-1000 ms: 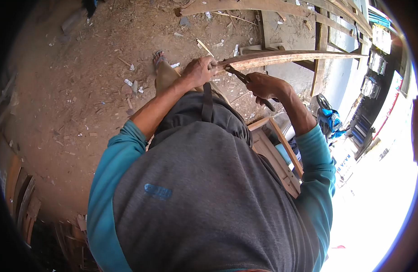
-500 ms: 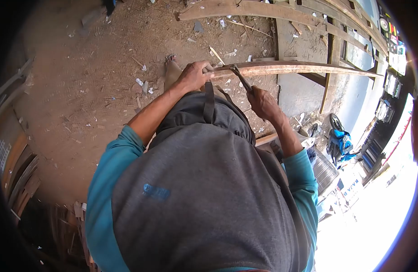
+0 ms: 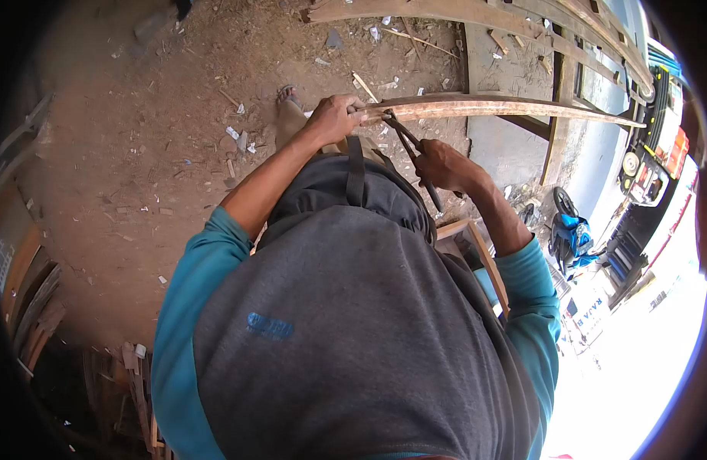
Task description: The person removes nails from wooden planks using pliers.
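Observation:
My left hand (image 3: 336, 119) is closed around the near end of a long, slightly curved wooden strip (image 3: 476, 107). The strip runs off to the right, above my lap. In my right hand (image 3: 444, 165) is a pair of pincers (image 3: 403, 132), with the fingers wrapped around its handles. The handles look spread apart, and one sticks out below the hand. The pincers' jaws are at the near edge of the strip, just right of my left fingers. Whether they bite on anything there is too small to tell.
Several timber beams (image 3: 437, 11) lie at the top right, beyond the strip. Wood chips and scraps litter the dirt floor (image 3: 169, 153). A wooden frame (image 3: 487, 264) stands by my right elbow. At the right are a blue motorcycle (image 3: 574, 234) and a red vehicle (image 3: 677, 153).
The pincers' jaws have shifted slightly left, from the strip's upper face to its near edge. The handles now show spread. My right forearm has moved outward, and the red vehicle has come into view.

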A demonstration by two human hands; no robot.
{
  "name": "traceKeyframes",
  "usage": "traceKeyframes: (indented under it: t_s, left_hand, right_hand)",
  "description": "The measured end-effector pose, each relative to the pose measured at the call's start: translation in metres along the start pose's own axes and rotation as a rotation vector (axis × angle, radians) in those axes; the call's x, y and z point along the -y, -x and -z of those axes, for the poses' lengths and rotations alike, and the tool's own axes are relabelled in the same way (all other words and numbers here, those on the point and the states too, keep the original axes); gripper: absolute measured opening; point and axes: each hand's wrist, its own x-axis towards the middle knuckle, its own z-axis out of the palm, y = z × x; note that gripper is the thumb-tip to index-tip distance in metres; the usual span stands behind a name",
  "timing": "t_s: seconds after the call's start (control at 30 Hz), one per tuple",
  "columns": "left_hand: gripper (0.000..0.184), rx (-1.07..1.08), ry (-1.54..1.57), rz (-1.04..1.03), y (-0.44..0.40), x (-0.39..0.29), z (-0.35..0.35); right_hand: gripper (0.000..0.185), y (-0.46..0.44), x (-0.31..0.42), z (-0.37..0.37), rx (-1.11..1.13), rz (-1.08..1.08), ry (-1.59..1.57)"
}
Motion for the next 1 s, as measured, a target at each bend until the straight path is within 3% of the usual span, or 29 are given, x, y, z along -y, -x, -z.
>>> traceKeyframes:
  t_s: [0.1,0.13,0.23,0.43,0.63,0.7,0.83,0.87,0.97,1.0]
  left_hand:
    - [0.030,0.016,0.031,-0.001,-0.001,0.002,0.000]
    - [0.030,0.014,0.042,-0.004,-0.002,0.002,0.002]
    - [0.030,0.057,0.021,-0.004,-0.003,0.003,0.003]
    - [0.032,0.019,-0.003,-0.020,-0.004,0.012,-0.002]
    - [0.033,-0.049,-0.004,-0.075,-0.010,0.028,-0.015]
    - [0.032,-0.021,0.002,-0.053,-0.012,0.030,-0.014]
    - [0.032,-0.034,0.003,-0.061,-0.011,0.025,-0.010]
    - [0.031,-0.006,0.030,-0.022,-0.010,0.023,-0.008]
    - [0.031,0.042,0.083,0.025,-0.003,0.012,-0.002]
    - [0.032,0.056,0.113,0.030,-0.002,0.008,0.000]
  right_hand:
    - [0.037,-0.010,0.016,0.017,0.152,-0.046,-0.016]
    - [0.039,-0.012,0.030,0.021,0.136,-0.181,0.047]
    - [0.036,-0.024,0.039,0.031,0.222,-0.276,0.158]
    - [0.029,-0.031,0.059,0.041,0.319,-0.311,0.333]
    - [0.037,-0.040,0.067,0.040,0.330,-0.373,0.371]
    - [0.039,-0.041,0.058,0.039,0.397,-0.225,0.353]
    - [0.043,-0.030,0.067,0.048,0.298,-0.389,0.121]
    - [0.036,-0.027,0.073,0.052,0.302,-0.247,0.295]
    - [0.032,-0.022,0.068,0.046,0.238,-0.322,0.343]
    - [0.033,-0.022,0.050,0.042,0.196,-0.218,0.403]
